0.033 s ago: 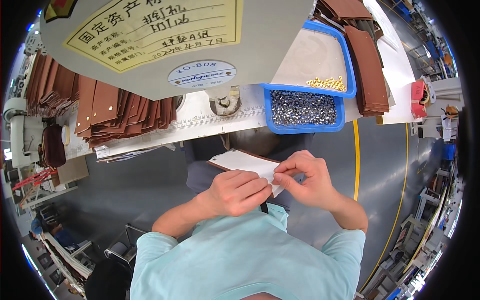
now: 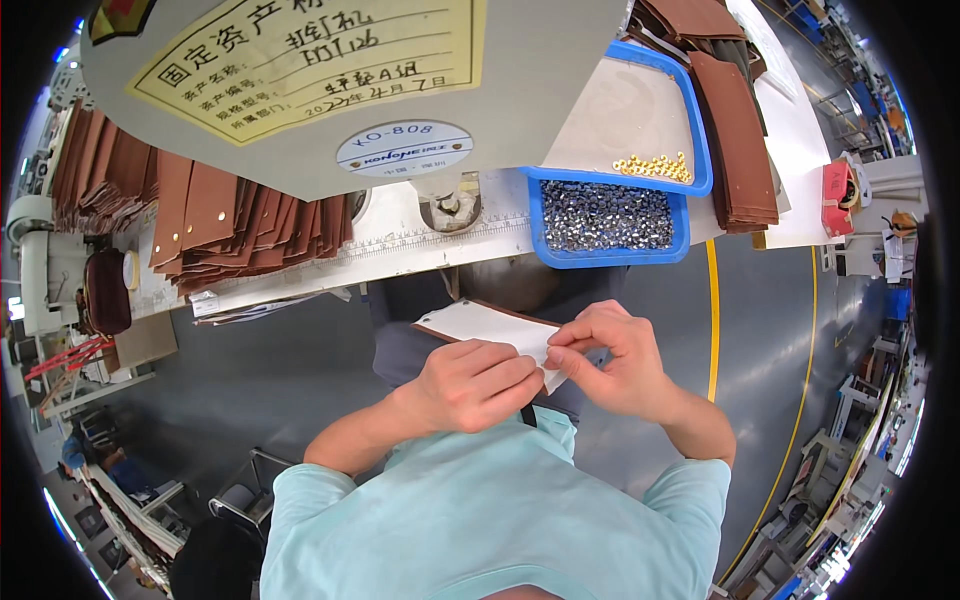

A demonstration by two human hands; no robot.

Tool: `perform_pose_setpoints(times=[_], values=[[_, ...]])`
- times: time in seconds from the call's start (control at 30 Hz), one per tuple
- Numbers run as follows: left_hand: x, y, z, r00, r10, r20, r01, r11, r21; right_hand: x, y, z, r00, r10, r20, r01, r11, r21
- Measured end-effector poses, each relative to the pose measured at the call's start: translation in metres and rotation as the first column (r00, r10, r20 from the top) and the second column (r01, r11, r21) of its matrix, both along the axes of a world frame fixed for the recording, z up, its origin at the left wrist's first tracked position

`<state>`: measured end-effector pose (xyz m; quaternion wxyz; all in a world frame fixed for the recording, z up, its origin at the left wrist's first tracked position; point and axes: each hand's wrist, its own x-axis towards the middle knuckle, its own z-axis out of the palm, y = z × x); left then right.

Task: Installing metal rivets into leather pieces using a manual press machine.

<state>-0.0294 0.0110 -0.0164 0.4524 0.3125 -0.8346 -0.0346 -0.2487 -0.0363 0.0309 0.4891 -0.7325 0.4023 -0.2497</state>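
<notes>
Over my lap I hold a flat brown leather-like piece with a white face turned up and brown edges showing. A small dark spot shows near its far left corner. My left hand is closed on the near edge, fingers curled over it. At the near right corner, my right hand pinches the piece between thumb and fingers. The two hands' fingertips nearly meet there. What lies under the fingers is hidden.
A large grey machine head juts over the white worktable. Stacked brown pieces lie to its left, more brown pieces at the right. One blue tray holds gold-coloured fasteners; another blue tray holds dark, shiny ones.
</notes>
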Motion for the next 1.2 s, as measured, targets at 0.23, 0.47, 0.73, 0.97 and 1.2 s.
perform_pose_setpoints(times=[0.23,0.47,0.73,0.97,1.2], values=[[0.002,0.001,0.0,1.0,-0.022,0.017,0.022,1.0,0.018,0.005,0.008,-0.006,1.0,0.002,-0.027,-0.009,0.962,-0.275],[0.0,0.001,-0.003,1.0,-0.019,0.021,0.018,1.0,0.02,0.009,0.01,-0.003,0.998,-0.02,-0.058,0.006,0.973,-0.233],[0.003,0.0,0.009,1.0,-0.029,0.008,0.029,1.0,0.002,-0.014,-0.014,0.009,0.974,-0.154,0.168,0.125,0.977,0.17],[0.005,-0.003,0.007,0.999,-0.038,0.004,0.038,0.999,-0.019,-0.01,-0.013,0.005,0.985,0.0,0.173,-0.079,0.89,0.45],[0.009,-0.004,0.003,0.992,-0.126,0.004,0.126,0.991,-0.042,-0.009,-0.011,0.002,0.983,0.091,0.157,-0.156,0.867,0.473]])
